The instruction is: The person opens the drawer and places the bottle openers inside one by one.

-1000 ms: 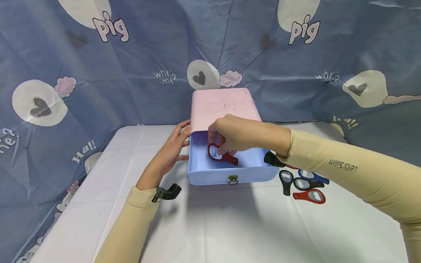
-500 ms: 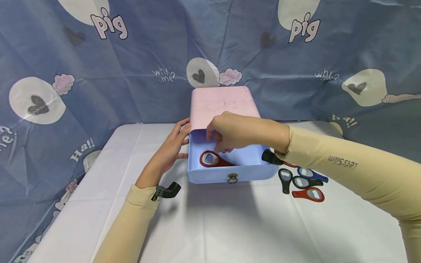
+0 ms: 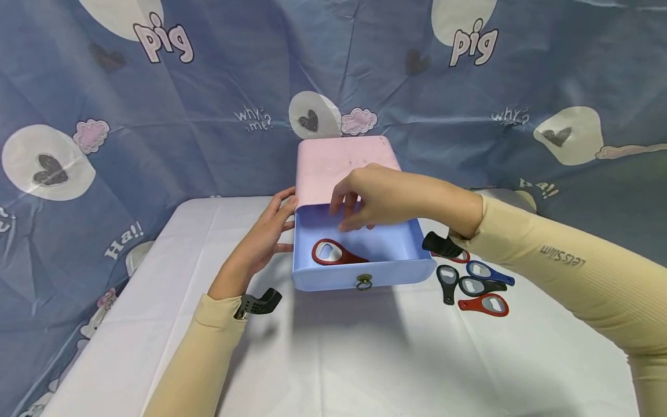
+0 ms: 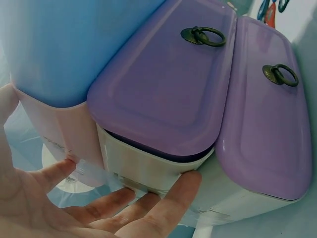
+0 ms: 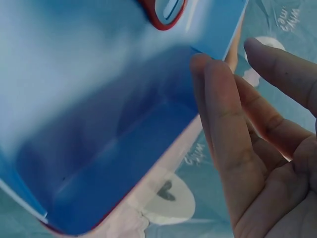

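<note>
Left hand [image 3: 264, 233]: against the left side of the pink cabinet [image 3: 330, 168]; fingers spread, fingertips touching the side wall.
Right hand [image 3: 377, 196]: above the blue drawer [image 3: 325, 280], apart from the opener; fingers loosely bent, gap between thumb and fingertips.
Red bottle opener [image 3: 342, 256]: inside the blue drawer, left part, near the front wall; ring end to the left, handle toward the right, partly hidden by that wall.
Blue drawer: pulled out; brass ring pull [image 3: 364, 282] on its front.
Purple drawers: one [image 4: 163, 84] next to the blue drawer in the left wrist view, a second [image 4: 267, 116] beyond it; each with a ring pull.
Loose openers: black [image 3: 448, 284], second black [image 3: 482, 286], blue [image 3: 491, 273], red [image 3: 484, 304], grouped right of the drawer; another red [image 3: 462, 256] partly hidden by the black wrist strap [image 3: 440, 244].
Table: white cloth [image 3: 344, 359], patterned curtain [image 3: 219, 153] behind.
</note>
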Demonstrator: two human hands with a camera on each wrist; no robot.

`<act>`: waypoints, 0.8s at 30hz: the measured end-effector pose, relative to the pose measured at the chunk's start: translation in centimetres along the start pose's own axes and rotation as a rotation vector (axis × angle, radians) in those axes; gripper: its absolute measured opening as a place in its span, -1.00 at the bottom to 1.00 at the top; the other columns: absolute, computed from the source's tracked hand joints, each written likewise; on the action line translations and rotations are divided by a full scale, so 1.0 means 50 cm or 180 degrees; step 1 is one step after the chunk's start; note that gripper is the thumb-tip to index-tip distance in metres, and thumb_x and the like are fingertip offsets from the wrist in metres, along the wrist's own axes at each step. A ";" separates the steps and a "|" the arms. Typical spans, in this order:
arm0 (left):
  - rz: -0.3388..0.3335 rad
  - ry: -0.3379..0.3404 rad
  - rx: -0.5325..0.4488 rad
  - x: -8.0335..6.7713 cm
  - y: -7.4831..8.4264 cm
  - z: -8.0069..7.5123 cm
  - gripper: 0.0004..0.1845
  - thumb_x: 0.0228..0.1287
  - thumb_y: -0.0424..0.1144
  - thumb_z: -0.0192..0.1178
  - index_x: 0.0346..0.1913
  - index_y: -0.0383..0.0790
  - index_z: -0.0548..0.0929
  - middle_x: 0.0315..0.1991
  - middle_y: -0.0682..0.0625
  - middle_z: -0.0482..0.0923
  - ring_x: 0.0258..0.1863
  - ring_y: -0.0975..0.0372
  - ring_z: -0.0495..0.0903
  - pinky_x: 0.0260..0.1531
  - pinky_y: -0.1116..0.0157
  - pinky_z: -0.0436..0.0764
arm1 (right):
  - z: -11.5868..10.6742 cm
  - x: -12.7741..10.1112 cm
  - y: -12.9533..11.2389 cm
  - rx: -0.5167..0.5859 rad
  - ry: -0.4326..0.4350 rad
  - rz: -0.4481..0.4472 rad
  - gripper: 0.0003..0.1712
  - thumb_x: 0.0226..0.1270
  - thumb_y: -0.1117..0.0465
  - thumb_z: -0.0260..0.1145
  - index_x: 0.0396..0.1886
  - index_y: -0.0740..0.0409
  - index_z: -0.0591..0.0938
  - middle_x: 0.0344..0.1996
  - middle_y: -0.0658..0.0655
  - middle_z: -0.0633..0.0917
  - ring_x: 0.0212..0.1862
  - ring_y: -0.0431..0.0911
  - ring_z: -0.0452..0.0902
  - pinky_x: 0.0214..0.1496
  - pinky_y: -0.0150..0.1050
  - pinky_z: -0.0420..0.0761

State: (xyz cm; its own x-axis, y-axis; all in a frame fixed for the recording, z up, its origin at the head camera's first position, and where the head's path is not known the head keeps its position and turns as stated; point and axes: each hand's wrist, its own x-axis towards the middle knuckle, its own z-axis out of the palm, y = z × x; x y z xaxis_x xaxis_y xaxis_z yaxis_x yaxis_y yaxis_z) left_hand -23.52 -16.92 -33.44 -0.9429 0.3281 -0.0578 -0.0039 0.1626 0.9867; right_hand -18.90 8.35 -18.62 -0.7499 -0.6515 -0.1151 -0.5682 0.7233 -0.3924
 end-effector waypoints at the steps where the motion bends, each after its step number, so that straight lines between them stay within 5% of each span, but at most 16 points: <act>1: -0.0002 -0.0005 -0.0001 -0.001 0.001 0.000 -0.23 0.64 0.32 -0.07 0.73 0.25 0.01 0.74 -0.16 0.02 0.67 -0.25 0.14 0.34 -0.46 0.46 | -0.003 -0.003 0.003 -0.0014 0.0047 -0.0039 -0.71 0.37 0.19 0.59 0.03 0.13 0.79 -0.23 0.07 0.82 -0.31 -0.10 0.81 -0.15 -0.24 0.77; 24: -0.0070 0.0049 0.0043 -0.007 0.012 0.008 -0.17 0.62 0.34 -0.07 0.75 0.21 -0.06 0.76 -0.15 -0.05 0.69 -0.29 0.09 0.39 -0.48 0.39 | -0.077 -0.116 0.114 0.0587 0.0617 0.0518 -0.63 0.50 0.10 0.49 0.20 0.09 0.75 -0.06 0.15 0.81 -0.10 -0.06 0.83 -0.10 -0.20 0.84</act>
State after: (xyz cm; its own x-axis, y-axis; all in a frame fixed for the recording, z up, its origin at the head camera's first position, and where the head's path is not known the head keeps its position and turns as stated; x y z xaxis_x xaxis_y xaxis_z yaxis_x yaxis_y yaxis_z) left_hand -23.07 -16.54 -32.89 -0.9477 0.3099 -0.0771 -0.0203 0.1824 0.9830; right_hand -19.12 17.13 -16.67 -0.8867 -0.4619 -0.0210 -0.3774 0.7493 -0.5442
